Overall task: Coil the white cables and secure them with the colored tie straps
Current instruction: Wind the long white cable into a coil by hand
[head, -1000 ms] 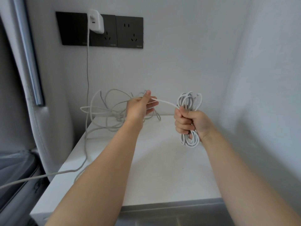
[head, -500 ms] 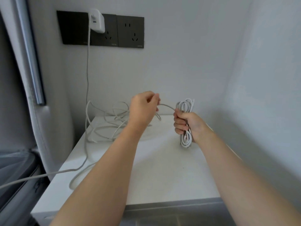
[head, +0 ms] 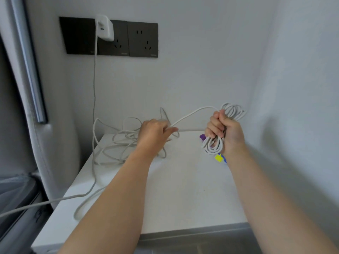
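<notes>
White smooth cable coil [head: 214, 146]: clenched in my right hand [head: 226, 133] | loose strand [head: 192, 112]: pinched by my left hand [head: 155, 133]

The right hand [head: 226, 132] grips a coil of white cable [head: 232, 110] in its fist above the far right part of the white table [head: 183, 191]; a single strand [head: 192, 113] runs from the coil's top down to the left hand [head: 155, 133], which pinches it above the far edge; loose cable [head: 117, 143] lies tangled at the far left corner; a yellow strap [head: 218, 158], a blue strap [head: 224, 160] and a purple strap [head: 202, 137] lie under the coil near the right edge; a white charger [head: 104, 27] sits in the dark wall sockets [head: 143, 40].
</notes>
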